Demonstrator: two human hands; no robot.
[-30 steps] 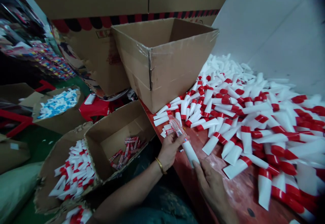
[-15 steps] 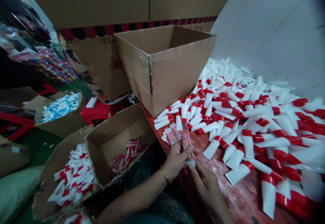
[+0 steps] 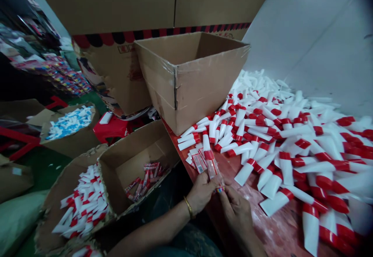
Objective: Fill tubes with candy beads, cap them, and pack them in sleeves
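Between my two hands is a narrow red-and-clear printed plastic packet (image 3: 212, 166) with a multicoloured lower edge. My left hand (image 3: 201, 191), with a gold bangle at the wrist, is closed on its side, thumb across the front. The fingers of my right hand (image 3: 236, 209) pinch the packet's lower end and partly cover it. Just past the packet's top lies a white tube with a red cap (image 3: 206, 143). More flat printed packets (image 3: 198, 160) rest beside my left fingers on the red tabletop (image 3: 265, 226).
A large pile of white red-capped tubes (image 3: 279, 136) covers the table's right side. A tall cardboard box (image 3: 201, 90) stands at the back. Below left, one carton (image 3: 131, 148) holds printed packets, and a torn carton (image 3: 46, 218) holds small red-and-white tubes.
The packet's lower end has come down deeper between my fingers, and my right fingers now cover more of it. My left thumb sits slightly lower. The view has shifted a little.
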